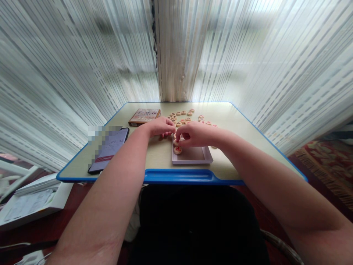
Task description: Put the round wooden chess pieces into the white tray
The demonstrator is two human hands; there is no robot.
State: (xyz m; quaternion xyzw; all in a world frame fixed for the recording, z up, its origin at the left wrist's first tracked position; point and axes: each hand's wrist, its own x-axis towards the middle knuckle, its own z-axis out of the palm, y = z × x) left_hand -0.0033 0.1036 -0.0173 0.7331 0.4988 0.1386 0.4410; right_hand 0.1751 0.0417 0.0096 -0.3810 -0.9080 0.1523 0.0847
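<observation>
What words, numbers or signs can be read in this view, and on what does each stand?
"01:33", as far as it can be made out, on the phone screen; the rest of the screen is pixelated.
Printed box: characters on its cover, too small to read.
Chinese chess pieces: red characters, too blurred to read.

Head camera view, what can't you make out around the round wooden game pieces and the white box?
Head view:
- Whether the right hand's grip holds a piece: its fingers hide that.
- The far end of the shallow white cardboard box: the right hand covers it.
- Markings on the far round wooden game pieces: too small to read.
- The black smartphone's screen: blurred and partly pixelated.
</observation>
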